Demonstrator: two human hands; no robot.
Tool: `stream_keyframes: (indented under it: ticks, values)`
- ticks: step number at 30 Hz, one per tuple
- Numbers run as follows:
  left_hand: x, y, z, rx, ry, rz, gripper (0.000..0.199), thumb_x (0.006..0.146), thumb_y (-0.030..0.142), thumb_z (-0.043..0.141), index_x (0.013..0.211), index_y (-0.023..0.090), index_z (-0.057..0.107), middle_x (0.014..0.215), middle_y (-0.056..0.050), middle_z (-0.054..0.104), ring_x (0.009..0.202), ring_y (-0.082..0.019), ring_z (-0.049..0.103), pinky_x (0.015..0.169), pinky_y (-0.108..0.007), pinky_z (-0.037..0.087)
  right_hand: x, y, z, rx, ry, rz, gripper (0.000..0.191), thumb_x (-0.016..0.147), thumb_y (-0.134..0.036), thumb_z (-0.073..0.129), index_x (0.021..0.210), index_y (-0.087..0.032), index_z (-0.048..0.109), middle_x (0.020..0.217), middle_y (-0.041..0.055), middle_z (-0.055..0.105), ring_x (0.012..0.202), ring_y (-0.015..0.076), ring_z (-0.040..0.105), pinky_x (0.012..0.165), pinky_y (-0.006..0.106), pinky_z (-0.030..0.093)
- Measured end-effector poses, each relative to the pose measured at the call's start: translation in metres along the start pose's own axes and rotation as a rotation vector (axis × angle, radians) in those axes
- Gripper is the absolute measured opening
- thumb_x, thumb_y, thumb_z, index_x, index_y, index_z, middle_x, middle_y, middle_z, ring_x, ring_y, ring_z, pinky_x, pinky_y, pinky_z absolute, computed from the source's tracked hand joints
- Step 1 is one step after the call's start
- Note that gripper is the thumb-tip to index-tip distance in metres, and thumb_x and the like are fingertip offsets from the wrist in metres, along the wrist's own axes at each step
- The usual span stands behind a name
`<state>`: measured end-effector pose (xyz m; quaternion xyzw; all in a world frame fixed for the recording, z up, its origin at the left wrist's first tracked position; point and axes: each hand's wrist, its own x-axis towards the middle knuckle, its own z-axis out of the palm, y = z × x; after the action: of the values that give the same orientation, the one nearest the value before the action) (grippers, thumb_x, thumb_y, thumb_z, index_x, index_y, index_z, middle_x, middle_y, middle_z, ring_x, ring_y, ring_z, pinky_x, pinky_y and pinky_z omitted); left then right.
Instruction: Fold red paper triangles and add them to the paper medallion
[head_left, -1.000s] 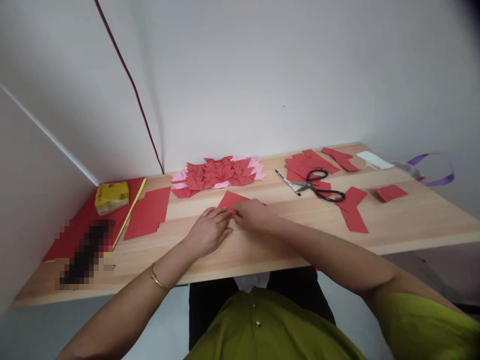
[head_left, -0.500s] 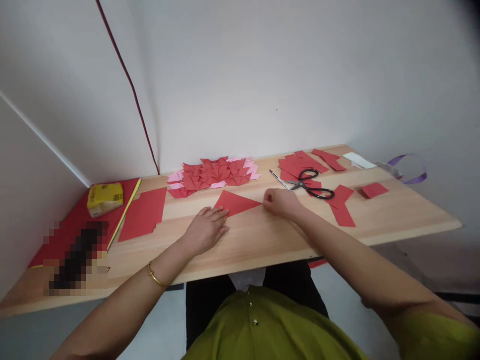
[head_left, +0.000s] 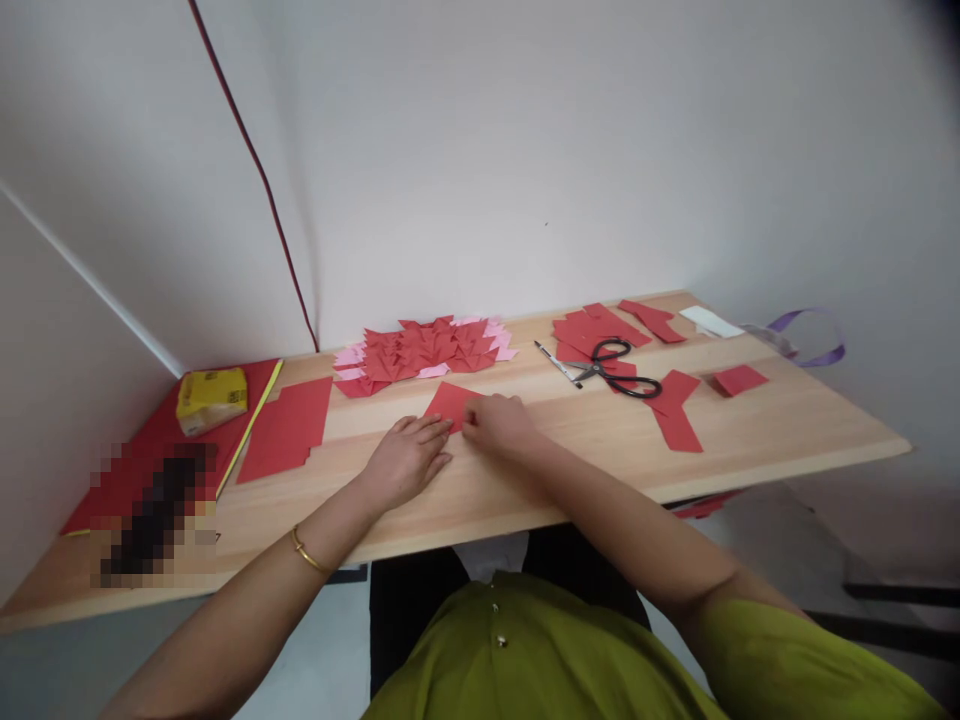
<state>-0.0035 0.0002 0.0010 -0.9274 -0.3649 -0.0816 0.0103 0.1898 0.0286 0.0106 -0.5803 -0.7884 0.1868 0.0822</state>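
We kept our left hand [head_left: 405, 462] flat, fingers slightly spread, on the near-left edge of the folded red sheet [head_left: 448, 403], which lay left of the scissors [head_left: 598, 369]. Our right hand [head_left: 499, 428] was curled, covering the sheet's side toward the scissors; we could not tell whether it pinched the paper. A pen [head_left: 551, 359] lay at the scissors' blades, red and pink folded pieces [head_left: 420, 350] farther left. Half a second earlier, our right hand was nearer the scissors.
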Motion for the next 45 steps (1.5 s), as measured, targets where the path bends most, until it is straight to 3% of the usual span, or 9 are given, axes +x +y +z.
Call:
stream_keyframes:
  ticks: [9,13,16,18,26,31,35,40,45]
  values:
    - [0.002,0.001,-0.003,-0.016,-0.002,0.005,0.033,0.094,0.033,0.041,0.112,0.017,0.063,0.131,-0.01,0.058,0.125,-0.025,0.049,0.099,-0.044,0.039,-0.01,0.075,-0.042,-0.045,0.091,0.276,0.013,0.076,-0.021,0.051,0.076,-0.017,0.064,0.085,0.0095,0.069,0.083,0.0233,0.058,0.077,0.036,0.033]
    - [0.002,-0.001,-0.001,-0.014,0.013,0.006,0.034,0.094,0.033,0.041,0.112,0.017,0.064,0.129,-0.011,0.059,0.124,-0.024,0.05,0.1,-0.043,0.039,-0.009,0.052,-0.037,-0.033,0.116,0.162,0.017,0.081,-0.019,0.047,0.087,-0.018,0.063,0.094,0.0075,0.068,0.085,0.0177,0.057,0.074,0.028,0.034]
    - [0.001,-0.001,0.0,0.004,-0.004,0.008,0.036,0.094,0.034,0.04,0.116,0.018,0.062,0.13,-0.011,0.058,0.125,-0.024,0.049,0.1,-0.043,0.038,-0.004,0.02,-0.02,-0.017,0.104,-0.146,0.017,0.086,-0.022,0.045,0.091,-0.019,0.061,0.099,0.0051,0.065,0.083,0.0143,0.057,0.073,0.025,0.034]
    - [0.001,-0.001,-0.002,0.016,-0.019,0.003,0.037,0.094,0.034,0.039,0.119,0.018,0.061,0.13,-0.011,0.058,0.125,-0.024,0.048,0.101,-0.044,0.037,-0.002,0.008,-0.012,-0.062,0.052,-0.218,0.019,0.088,-0.025,0.043,0.09,-0.019,0.061,0.095,0.0059,0.066,0.085,0.016,0.057,0.072,0.025,0.034]
    - [-0.006,-0.004,-0.006,-0.012,0.008,-0.016,0.036,0.094,0.037,0.039,0.117,0.021,0.063,0.128,-0.01,0.06,0.123,-0.023,0.05,0.102,-0.044,0.037,-0.007,0.05,-0.025,-0.115,0.016,-0.071,0.016,0.086,-0.022,0.042,0.088,-0.018,0.058,0.093,0.0063,0.068,0.081,0.0171,0.058,0.065,0.025,0.029]
    - [-0.01,-0.013,-0.02,0.021,0.016,-0.068,0.037,0.093,0.043,0.04,0.101,0.022,0.069,0.13,-0.009,0.059,0.125,-0.025,0.048,0.103,-0.046,0.033,-0.007,0.056,-0.025,-0.068,0.026,-0.078,0.014,0.083,-0.021,0.043,0.083,-0.019,0.057,0.09,0.0038,0.068,0.079,0.0157,0.056,0.064,0.025,0.027]
    - [0.017,0.005,-0.021,-0.005,-0.037,-0.076,0.057,0.091,0.053,0.038,0.134,0.018,0.046,0.143,-0.013,0.045,0.133,-0.025,0.04,0.109,-0.048,0.026,-0.005,0.054,-0.025,-0.071,0.008,-0.065,0.014,0.083,-0.023,0.044,0.085,-0.019,0.058,0.092,0.0041,0.068,0.077,0.0158,0.057,0.064,0.025,0.027]
    - [0.043,0.025,0.003,-0.056,-0.198,0.002,0.091,0.079,0.073,0.039,0.145,0.012,0.026,0.152,-0.018,0.024,0.142,-0.029,0.021,0.113,-0.05,0.014,-0.003,0.054,-0.028,-0.084,-0.021,-0.045,0.015,0.085,-0.025,0.044,0.086,-0.02,0.059,0.093,0.0045,0.068,0.08,0.0167,0.058,0.066,0.026,0.028]
    - [0.027,0.013,0.003,-0.002,-0.193,0.022,0.081,0.083,0.07,0.032,0.144,0.017,0.033,0.149,-0.014,0.034,0.142,-0.029,0.019,0.113,-0.052,0.004,-0.004,0.053,-0.029,-0.081,-0.023,-0.046,0.016,0.086,-0.026,0.043,0.084,-0.019,0.058,0.094,0.0046,0.069,0.083,0.0177,0.058,0.067,0.027,0.028]
